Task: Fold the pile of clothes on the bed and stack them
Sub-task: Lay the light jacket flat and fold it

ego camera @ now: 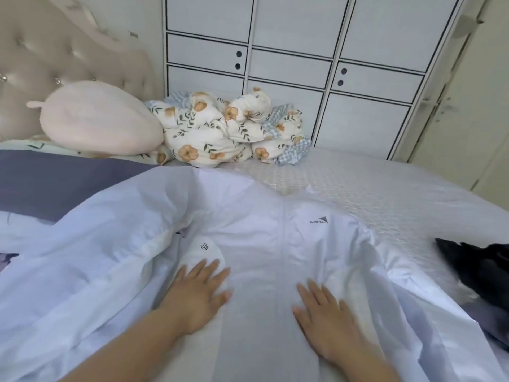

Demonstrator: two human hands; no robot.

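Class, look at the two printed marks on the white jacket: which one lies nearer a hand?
The round mark, just beyond the left hand; the triangle logo sits farther up.

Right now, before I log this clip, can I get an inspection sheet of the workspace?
Surface: bed, pale textured cover.
Job's things: white jacket spread front up; dark garment at the right edge.
Clutter: floral duvet bunched at the far side, pink plush pillow beside it.
Hands: left hand and right hand flat and open on the jacket.
Cables: nothing seen.
Surroundings: white wardrobe, tufted headboard.
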